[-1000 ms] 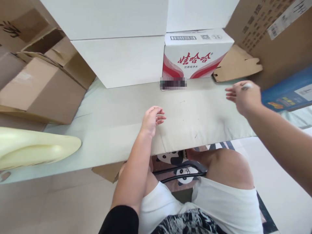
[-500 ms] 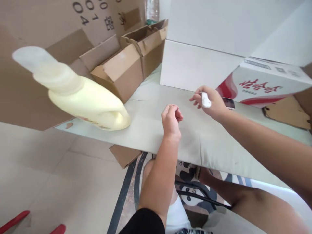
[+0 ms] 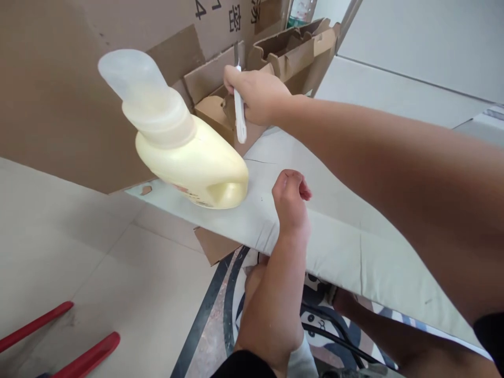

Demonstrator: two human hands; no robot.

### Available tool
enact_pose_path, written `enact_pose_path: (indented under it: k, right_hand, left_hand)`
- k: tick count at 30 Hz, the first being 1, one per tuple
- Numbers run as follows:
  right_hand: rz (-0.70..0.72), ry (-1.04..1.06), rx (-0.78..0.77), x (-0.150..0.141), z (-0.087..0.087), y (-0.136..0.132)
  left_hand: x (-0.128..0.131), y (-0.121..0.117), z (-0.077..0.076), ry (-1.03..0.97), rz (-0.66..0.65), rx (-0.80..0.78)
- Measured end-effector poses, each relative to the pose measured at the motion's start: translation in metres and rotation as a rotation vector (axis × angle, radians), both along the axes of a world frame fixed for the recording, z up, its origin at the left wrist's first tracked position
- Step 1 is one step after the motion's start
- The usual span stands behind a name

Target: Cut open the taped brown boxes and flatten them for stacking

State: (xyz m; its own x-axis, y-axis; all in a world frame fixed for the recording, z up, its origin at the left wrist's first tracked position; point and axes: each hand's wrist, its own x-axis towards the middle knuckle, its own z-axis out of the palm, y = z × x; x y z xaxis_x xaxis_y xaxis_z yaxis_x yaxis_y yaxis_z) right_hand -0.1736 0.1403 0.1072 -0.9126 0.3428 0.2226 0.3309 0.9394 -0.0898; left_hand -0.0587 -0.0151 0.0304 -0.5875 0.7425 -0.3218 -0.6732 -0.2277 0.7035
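Observation:
My right hand [image 3: 260, 95] is closed around a white utility knife [image 3: 240, 118] over the open cardboard boxes at the back. The knife stands nearly upright, its thin blade pointing up and away. Just behind it is a small opened cardboard box [image 3: 212, 111], partly hidden by the hand. My left hand [image 3: 290, 197] is curled into a loose fist above the pale table cover; the inside of the fist is hidden. To its left a pale yellow bottle [image 3: 205, 163] with a translucent cap stands on the table.
A large cardboard box [image 3: 71, 94] rises at the left. Another open cardboard box [image 3: 291, 52] and a clear bottle [image 3: 301, 13] are at the back. White panels [image 3: 401, 79] stand at the right. Red legs [image 3: 86, 357] show on the floor, lower left.
My right hand has swung left with the utility knife, from beside the white and red carton to the cardboard boxes. The view has turned left; my left hand stays curled.

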Motion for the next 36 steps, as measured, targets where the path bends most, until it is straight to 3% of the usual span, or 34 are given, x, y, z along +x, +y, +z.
enact_pose_path:
  k: [4,8,11,14,17,21,24,27,29,36]
  right_hand:
    - [-0.034,0.045,0.086,0.031,-0.003,0.006]
    - [-0.131,0.089,0.076,0.088,0.003,0.005]
    - [-0.146,0.173,0.037,0.148,0.006,0.001]
    - [-0.050,0.346,0.010,0.230,0.006,-0.012]
    - [0.023,0.432,0.017,0.318,0.004,-0.040]
    - [0.078,0.484,-0.059,0.402,-0.009,-0.091]
    - [0.091,0.575,-0.252,0.427,-0.028,-0.124]
    - [0.091,0.686,-0.395,0.430,-0.045,-0.139]
    - [0.098,0.739,-0.428,0.432,-0.052,-0.142]
    - [0.039,0.829,-0.536,0.468,-0.060,-0.146]
  left_hand:
    - [0.007,-0.011,0.011,0.226,0.287,0.006]
    - [0.023,-0.025,0.028,0.501,0.617,0.216]
    - [0.033,-0.031,0.042,0.626,0.732,0.408]
    - [0.037,-0.032,0.051,0.674,0.770,0.496]
    - [0.035,-0.025,0.048,0.675,0.665,0.439]
    - [0.034,-0.002,0.022,0.714,0.182,0.221]
    - [0.040,0.019,-0.001,0.739,-0.149,0.183]
    - [0.050,0.031,-0.011,0.610,-0.436,0.198]
    - [0.057,0.034,-0.011,0.585,-0.476,0.211]
    - [0.079,0.050,0.003,0.593,-0.296,0.238]
